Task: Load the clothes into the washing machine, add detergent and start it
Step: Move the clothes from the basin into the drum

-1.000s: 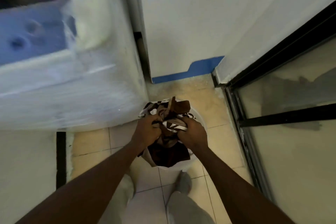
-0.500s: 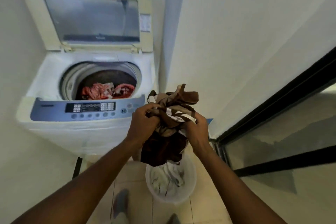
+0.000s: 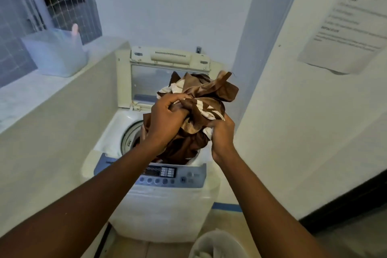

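A bundle of brown and white clothes [image 3: 204,98] is held above the open drum of the white top-loading washing machine [image 3: 167,205]. My left hand [image 3: 165,121] grips the bundle's left side and my right hand [image 3: 222,135] grips its lower right. The machine's lid [image 3: 146,77] stands upright at the back. Its blue control panel [image 3: 178,176] faces me under my forearms. The bundle and my hands hide most of the drum; only its left rim [image 3: 127,136] shows.
A white laundry bucket [image 3: 215,245] with pale cloth inside stands on the floor at the machine's right front. A translucent plastic tub [image 3: 56,52] sits on the ledge at the left under a window. A paper notice [image 3: 351,19] hangs on the right wall.
Both hands lifted the brown and white bundle out of the floor bucket and carried it up and left over the washing machine's opening. The view rose from the floor to the machine.
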